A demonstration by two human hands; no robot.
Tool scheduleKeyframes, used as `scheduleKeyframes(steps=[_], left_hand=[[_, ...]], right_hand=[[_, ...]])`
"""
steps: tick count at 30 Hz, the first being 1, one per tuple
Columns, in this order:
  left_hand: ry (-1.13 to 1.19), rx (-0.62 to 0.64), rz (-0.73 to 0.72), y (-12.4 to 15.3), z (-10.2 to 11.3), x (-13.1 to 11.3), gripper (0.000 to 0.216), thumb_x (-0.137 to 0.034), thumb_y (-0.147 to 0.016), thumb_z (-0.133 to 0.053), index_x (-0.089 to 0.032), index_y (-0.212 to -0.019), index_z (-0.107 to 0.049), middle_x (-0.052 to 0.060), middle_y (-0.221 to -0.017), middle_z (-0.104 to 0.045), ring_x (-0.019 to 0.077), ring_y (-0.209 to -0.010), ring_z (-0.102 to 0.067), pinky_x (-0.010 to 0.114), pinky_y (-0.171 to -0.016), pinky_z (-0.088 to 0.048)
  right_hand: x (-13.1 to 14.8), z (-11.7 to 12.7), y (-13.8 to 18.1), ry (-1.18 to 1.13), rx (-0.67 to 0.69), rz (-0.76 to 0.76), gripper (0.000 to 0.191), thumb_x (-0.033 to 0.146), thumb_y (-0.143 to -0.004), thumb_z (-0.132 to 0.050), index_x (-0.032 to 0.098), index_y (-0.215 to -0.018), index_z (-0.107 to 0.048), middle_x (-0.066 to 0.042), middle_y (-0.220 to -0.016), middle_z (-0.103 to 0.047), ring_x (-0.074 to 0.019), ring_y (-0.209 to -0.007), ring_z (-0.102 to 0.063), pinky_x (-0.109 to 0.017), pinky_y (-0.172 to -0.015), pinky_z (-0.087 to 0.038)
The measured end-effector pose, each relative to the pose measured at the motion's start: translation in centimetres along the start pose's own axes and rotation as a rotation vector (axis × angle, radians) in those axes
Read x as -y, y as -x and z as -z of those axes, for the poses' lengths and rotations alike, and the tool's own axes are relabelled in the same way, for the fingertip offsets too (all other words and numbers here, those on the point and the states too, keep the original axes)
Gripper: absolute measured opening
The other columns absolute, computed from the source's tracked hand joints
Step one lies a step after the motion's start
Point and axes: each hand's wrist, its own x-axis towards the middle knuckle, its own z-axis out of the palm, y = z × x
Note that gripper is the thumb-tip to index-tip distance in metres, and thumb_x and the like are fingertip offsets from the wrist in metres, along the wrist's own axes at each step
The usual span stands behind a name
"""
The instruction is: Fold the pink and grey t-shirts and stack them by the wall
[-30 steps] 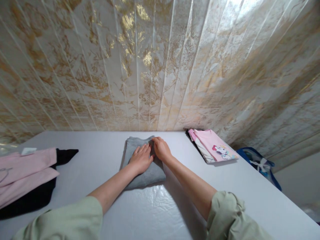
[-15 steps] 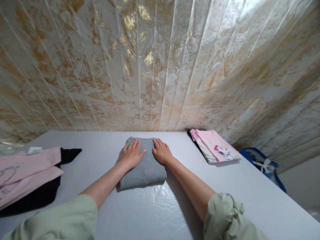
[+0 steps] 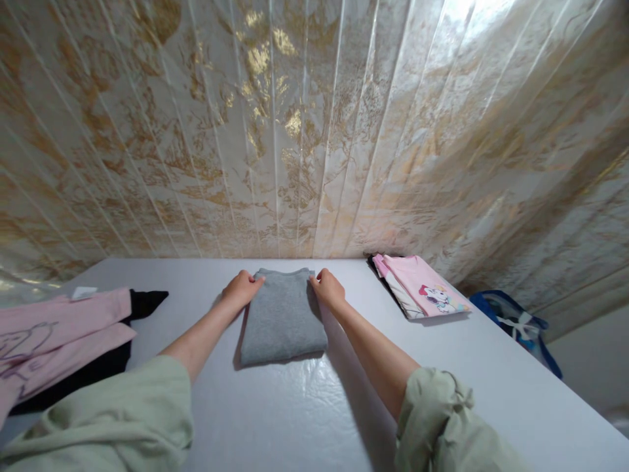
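Note:
A grey garment, folded into a compact rectangle, lies on the white table in front of me. My left hand pinches its far left corner between thumb and fingers. At the far right corner, my right hand grips the cloth the same way. The far edge sags slightly between the two hands. What kind of garment it is, the folds do not show.
Pink clothing lies over a black garment at the left. A folded pink garment with a cartoon dog tops a small pile at the back right. A blue-trimmed clear bag sits beyond the table's right edge.
Both hands lay flat on the grey garment; they have moved outward to its far corners and closed on them. The garment's far edge now sags a little.

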Motion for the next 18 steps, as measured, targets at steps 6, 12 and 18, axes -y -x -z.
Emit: scheduleKeyframes(steps=[6,12,18], left_hand=[[0.029,-0.032,0.046,0.3,-1.0,-0.6,0.020,-0.043,-0.087,-0.050,-0.025,-0.083,-0.058,0.004,-0.101,-0.074,0.0253,-0.098,-0.067,0.035,-0.081,-0.043],[0.072,-0.058,0.042,0.0,-1.3,0.1,0.015,-0.037,-0.089,-0.049,-0.026,-0.089,-0.058,0.004,-0.105,-0.073,0.0229,-0.101,-0.066,0.032,-0.081,-0.043],[0.154,-0.033,0.041,-1.3,-1.3,0.9,0.013,-0.027,-0.084,-0.052,-0.022,-0.092,-0.059,0.006,-0.099,-0.074,0.0189,-0.088,-0.068,0.026,-0.070,-0.045]], right_hand=[[1.9,-1.7,0.4,0.059,-0.032,-0.011,0.025,0.038,-0.095,-0.046,0.019,-0.107,-0.058,-0.012,-0.107,-0.068,-0.0227,-0.097,-0.065,-0.030,-0.076,-0.044],[1.8,-2.0,0.8,0.103,-0.098,0.017,0.022,0.033,-0.097,-0.044,0.019,-0.108,-0.056,-0.010,-0.108,-0.067,-0.0219,-0.096,-0.064,-0.030,-0.075,-0.043],[2.1,-1.8,1.3,0.052,-0.081,0.002,0.024,0.032,-0.097,-0.042,0.017,-0.110,-0.056,-0.014,-0.112,-0.065,-0.0247,-0.100,-0.063,-0.033,-0.079,-0.044]])
